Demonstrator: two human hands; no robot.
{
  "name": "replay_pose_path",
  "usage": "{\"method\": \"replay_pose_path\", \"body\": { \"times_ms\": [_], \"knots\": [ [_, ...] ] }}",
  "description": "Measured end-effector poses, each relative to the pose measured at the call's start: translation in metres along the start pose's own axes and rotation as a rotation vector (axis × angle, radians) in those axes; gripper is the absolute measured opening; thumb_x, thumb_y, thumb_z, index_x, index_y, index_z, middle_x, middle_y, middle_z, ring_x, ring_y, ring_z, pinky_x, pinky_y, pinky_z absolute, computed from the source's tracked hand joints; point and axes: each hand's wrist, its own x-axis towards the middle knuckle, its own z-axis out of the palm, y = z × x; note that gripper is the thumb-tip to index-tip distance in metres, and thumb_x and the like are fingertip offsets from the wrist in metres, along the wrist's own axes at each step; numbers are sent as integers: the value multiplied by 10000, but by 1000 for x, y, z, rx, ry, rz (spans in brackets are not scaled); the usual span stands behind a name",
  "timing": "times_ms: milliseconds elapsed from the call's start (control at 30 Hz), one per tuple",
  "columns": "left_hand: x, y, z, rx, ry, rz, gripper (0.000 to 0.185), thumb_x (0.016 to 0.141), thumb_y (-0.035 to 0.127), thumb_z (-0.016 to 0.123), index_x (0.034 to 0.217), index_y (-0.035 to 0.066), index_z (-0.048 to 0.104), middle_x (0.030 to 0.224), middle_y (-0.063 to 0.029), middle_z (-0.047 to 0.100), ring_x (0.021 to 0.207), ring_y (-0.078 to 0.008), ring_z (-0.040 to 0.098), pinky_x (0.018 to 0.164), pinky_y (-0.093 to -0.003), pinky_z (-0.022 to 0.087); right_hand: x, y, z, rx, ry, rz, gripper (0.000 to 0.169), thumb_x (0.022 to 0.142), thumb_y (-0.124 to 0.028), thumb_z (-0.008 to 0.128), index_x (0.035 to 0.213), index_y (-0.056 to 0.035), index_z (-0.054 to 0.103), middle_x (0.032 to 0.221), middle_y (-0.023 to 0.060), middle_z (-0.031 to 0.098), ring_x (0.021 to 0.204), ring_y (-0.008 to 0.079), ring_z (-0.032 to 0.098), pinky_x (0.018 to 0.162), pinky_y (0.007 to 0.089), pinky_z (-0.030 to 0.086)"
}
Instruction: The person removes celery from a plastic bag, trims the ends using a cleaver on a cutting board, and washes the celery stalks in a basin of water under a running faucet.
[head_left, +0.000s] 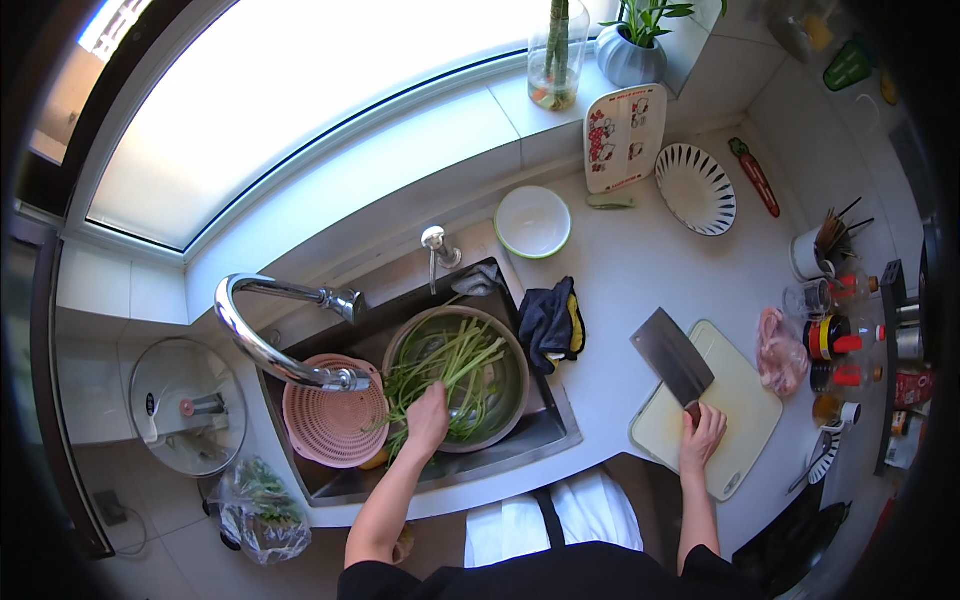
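My left hand (428, 414) is closed around a bunch of long green leafy stems (472, 360) over a round metal basin (517, 390) in the sink. A pink plastic colander (336, 420) sits beside the basin, to its left, below the curved chrome faucet (255, 330). On the right, my right hand (703, 437) grips the handle of a cleaver (671, 356). Its broad blade lies partly over the upper left edge of a pale green cutting board (739, 420) and points away from me. Whether the blade touches the board I cannot tell.
Dark cloths (551, 322) lie between the sink (555, 435) and the board. A white bowl (533, 223) and a patterned plate (696, 190) stand farther back. Bagged meat (781, 351) and several bottles (829, 337) are at the right. A glass lid (187, 409) and bagged greens (262, 510) are at the left.
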Motion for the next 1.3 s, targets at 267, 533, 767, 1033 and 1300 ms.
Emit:
{"method": "replay_pose_path", "body": {
  "times_ms": [267,533,767,1033,1300],
  "knots": [
    [40,-25,-18,-36,147,55,321,901,237,582,1128,9,585,1117,-183,578,1021,-358,558,866,-465,455,84,-210,30,533,-139,-305,646,720,-182,754,1312,-126,500,1447,195,338,1249,380,401,991,445,383],
    [80,-45,27,-130,410,-340,393,869,157,587,1210,-28,526,1237,-214,521,1170,-392,466,985,-459,392,158,-220,83,400,-129,-288,389,737,29,587,1108,-90,572,1239,179,486,1109,360,524,920,406,471],
    [71,-77,62,-82,154,-214,347,851,117,621,1175,51,516,1074,-200,526,1066,-400,495,860,-500,401,137,-250,56,306,137,-405,482,750,30,562,1220,-73,552,1387,162,425,1315,358,358,1065,473,279],
    [73,-95,79,-238,31,-374,459,825,205,677,1245,108,519,1112,-179,523,987,-363,557,782,-476,458,-8,-341,146,825,-728,-252,434,847,-129,587,1245,31,518,1273,223,491,1208,371,470,1028,407,384],
    [73,-81,77,-117,192,-210,414,827,177,652,1222,107,553,1195,-139,523,1114,-333,487,929,-478,371,-26,-368,187,855,-737,-80,446,871,-165,566,1272,17,497,1122,217,589,940,320,626,844,391,486]
  ]
}}
